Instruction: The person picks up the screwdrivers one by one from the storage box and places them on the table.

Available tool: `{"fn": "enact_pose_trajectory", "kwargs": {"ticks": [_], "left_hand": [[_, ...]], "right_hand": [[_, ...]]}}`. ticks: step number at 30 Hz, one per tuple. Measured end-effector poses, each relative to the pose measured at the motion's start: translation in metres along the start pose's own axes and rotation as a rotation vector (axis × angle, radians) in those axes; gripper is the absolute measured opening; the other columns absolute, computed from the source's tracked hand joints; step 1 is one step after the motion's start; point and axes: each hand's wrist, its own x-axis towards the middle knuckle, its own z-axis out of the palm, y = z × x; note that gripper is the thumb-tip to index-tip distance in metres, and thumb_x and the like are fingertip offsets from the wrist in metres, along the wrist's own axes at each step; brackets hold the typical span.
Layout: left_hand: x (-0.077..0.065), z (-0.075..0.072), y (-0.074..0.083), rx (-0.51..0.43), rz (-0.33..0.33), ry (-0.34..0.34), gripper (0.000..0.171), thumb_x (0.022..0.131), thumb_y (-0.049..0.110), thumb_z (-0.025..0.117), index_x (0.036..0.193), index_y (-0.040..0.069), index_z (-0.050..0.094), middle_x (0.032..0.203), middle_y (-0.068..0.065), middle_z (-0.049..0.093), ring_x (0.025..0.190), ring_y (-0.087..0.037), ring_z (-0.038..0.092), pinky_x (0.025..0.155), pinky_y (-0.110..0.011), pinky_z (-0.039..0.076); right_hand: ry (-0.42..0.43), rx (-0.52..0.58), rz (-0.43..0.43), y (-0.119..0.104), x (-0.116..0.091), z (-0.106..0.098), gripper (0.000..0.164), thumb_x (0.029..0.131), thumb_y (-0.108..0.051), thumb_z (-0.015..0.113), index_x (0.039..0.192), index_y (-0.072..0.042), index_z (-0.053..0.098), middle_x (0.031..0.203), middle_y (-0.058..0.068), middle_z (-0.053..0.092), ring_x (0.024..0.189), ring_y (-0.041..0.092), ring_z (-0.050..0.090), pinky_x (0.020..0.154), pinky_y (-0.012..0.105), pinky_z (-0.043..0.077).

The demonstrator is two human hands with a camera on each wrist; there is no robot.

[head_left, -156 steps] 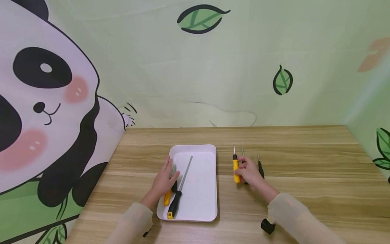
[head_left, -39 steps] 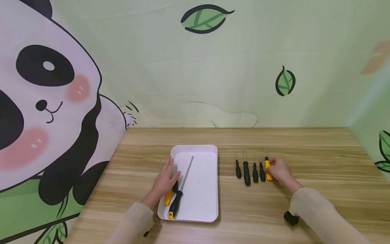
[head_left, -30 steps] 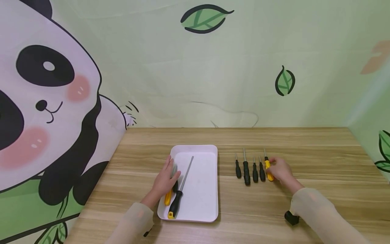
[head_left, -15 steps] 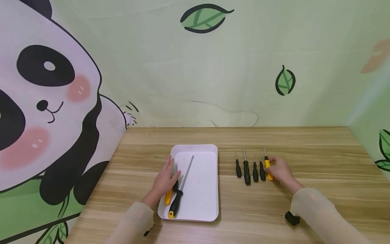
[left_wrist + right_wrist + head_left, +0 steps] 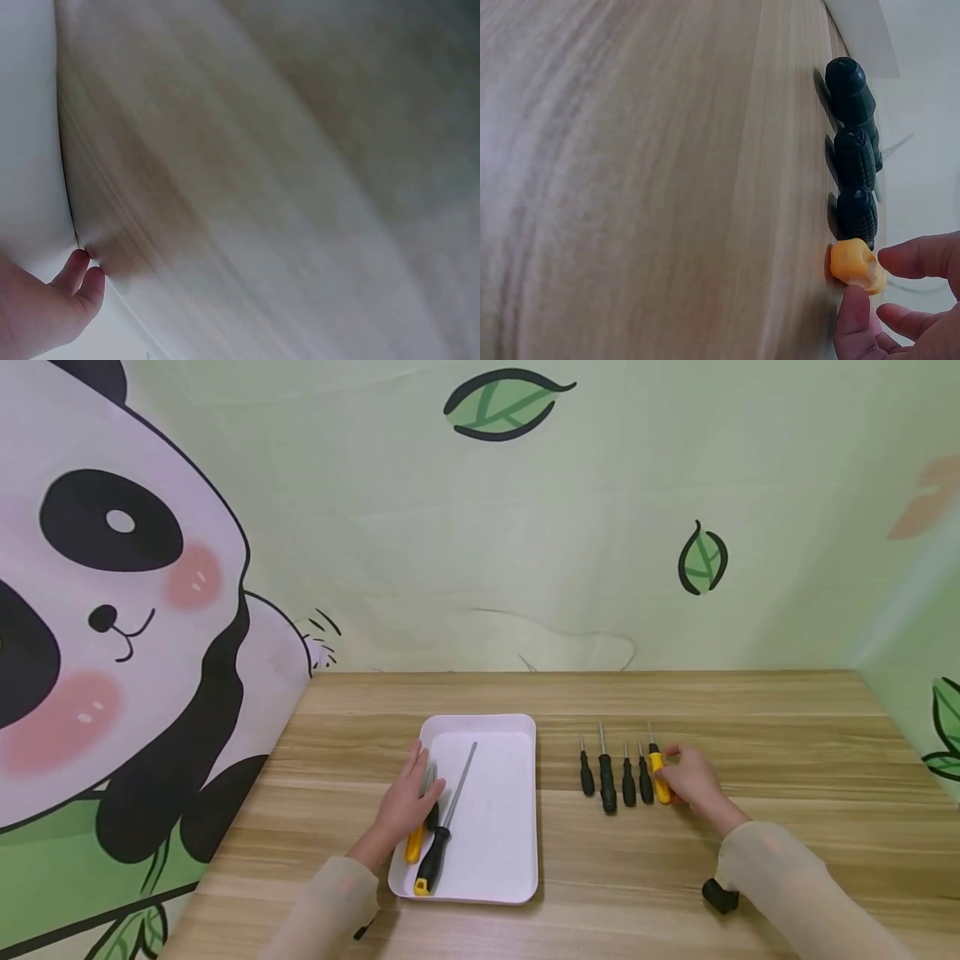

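My left hand (image 5: 403, 803) lies with fingers straight over the left rim of a white tray (image 5: 498, 835). Partly under it in the tray are a yellow-handled tool (image 5: 414, 845) and a short black-handled one (image 5: 432, 817). Beside these lies a long screwdriver (image 5: 432, 862) with a black and yellow handle. On the table to the right, my right hand (image 5: 696, 783) pinches the handle of a yellow screwdriver (image 5: 659, 777), with thumb and fingers on either side in the right wrist view. That screwdriver ends a row of black screwdrivers (image 5: 607, 787), side by side, tips pointing away.
The wooden table (image 5: 585, 877) meets a green printed wall (image 5: 585, 568) at the back. A black box-like piece (image 5: 720, 896) is at the right sleeve. A panda is printed on the wall at left.
Five seconds ago my right hand held the yellow screwdriver left of the black ones; now both are at the row's right end. The left hand has stayed at the tray.
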Motion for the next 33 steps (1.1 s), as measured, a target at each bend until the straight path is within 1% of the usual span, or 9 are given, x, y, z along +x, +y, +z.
{"fn": "enact_pose_trajectory", "kwargs": {"ticks": [4,9,12,15,17,20,25,31,33], "left_hand": [[0.0,0.0,0.001,0.007,0.005,0.001,0.066,0.09,0.037,0.048,0.142,0.007,0.021,0.152,-0.004,0.007,0.135,-0.029,0.025,0.108,-0.048,0.026],[0.0,0.0,0.0,0.007,0.011,0.004,0.066,0.09,0.037,0.048,0.142,0.007,0.021,0.152,-0.004,0.008,0.135,-0.029,0.025,0.108,-0.048,0.026],[0.0,0.0,0.0,0.002,0.012,0.005,0.066,0.09,0.038,0.048,0.142,0.007,0.021,0.152,-0.004,0.007,0.136,-0.029,0.024,0.108,-0.047,0.026],[0.0,0.0,0.0,0.008,0.018,0.009,0.066,0.09,0.037,0.048,0.142,0.006,0.021,0.152,-0.005,0.008,0.135,-0.03,0.024,0.107,-0.048,0.026],[0.0,0.0,0.0,0.008,0.022,0.012,0.066,0.09,0.036,0.048,0.142,0.006,0.022,0.152,-0.006,0.008,0.135,-0.03,0.025,0.107,-0.048,0.026],[0.0,0.0,-0.001,0.004,0.027,0.016,0.066,0.09,0.036,0.048,0.142,0.005,0.022,0.152,-0.006,0.009,0.135,-0.03,0.025,0.107,-0.048,0.026],[0.0,0.0,0.0,0.001,0.015,0.013,0.066,0.09,0.037,0.049,0.142,0.006,0.021,0.152,-0.005,0.008,0.135,-0.03,0.024,0.107,-0.048,0.026],[0.001,0.0,0.0,0.002,0.004,0.009,0.067,0.089,0.038,0.049,0.142,0.007,0.021,0.152,-0.004,0.008,0.136,-0.029,0.023,0.108,-0.048,0.026],[0.001,0.0,0.0,0.001,0.001,0.008,0.067,0.089,0.038,0.048,0.142,0.008,0.021,0.152,-0.004,0.008,0.136,-0.029,0.022,0.108,-0.048,0.025]], "right_hand": [[0.016,0.0,0.004,-0.001,0.0,-0.002,0.044,0.081,-0.003,0.051,0.121,0.009,0.038,0.096,0.028,0.053,0.042,0.009,0.045,0.041,0.022,0.044],[0.035,-0.03,0.005,-0.005,-0.002,-0.004,0.045,0.082,-0.005,0.052,0.123,0.009,0.039,0.106,0.031,0.05,0.044,0.01,0.043,0.043,0.024,0.045],[0.041,-0.063,-0.011,-0.009,-0.004,-0.005,0.046,0.082,-0.007,0.052,0.124,0.009,0.039,0.11,0.031,0.05,0.054,0.014,0.049,0.047,0.024,0.046],[0.048,-0.114,-0.047,-0.013,-0.006,-0.006,0.048,0.082,-0.01,0.053,0.124,0.009,0.04,0.116,0.032,0.049,0.073,0.023,0.055,0.055,0.026,0.047],[0.054,-0.151,-0.071,-0.016,-0.007,-0.006,0.049,0.082,-0.013,0.055,0.124,0.008,0.041,0.118,0.033,0.049,0.085,0.03,0.056,0.062,0.03,0.047],[0.065,-0.186,-0.098,-0.019,-0.008,-0.005,0.049,0.081,-0.015,0.055,0.124,0.007,0.043,0.119,0.033,0.049,0.096,0.035,0.055,0.071,0.038,0.048],[0.11,-0.232,-0.155,-0.024,-0.009,-0.001,0.046,0.081,-0.013,0.053,0.122,0.006,0.046,0.115,0.03,0.052,0.099,0.038,0.053,0.077,0.045,0.047],[0.145,-0.293,-0.23,-0.032,-0.015,0.006,0.045,0.081,-0.015,0.055,0.121,0.004,0.049,0.113,0.027,0.054,0.097,0.037,0.055,0.067,0.04,0.05],[0.149,-0.307,-0.262,-0.035,-0.017,0.009,0.044,0.081,-0.014,0.055,0.12,0.005,0.049,0.112,0.027,0.054,0.097,0.037,0.055,0.068,0.041,0.049]]}}
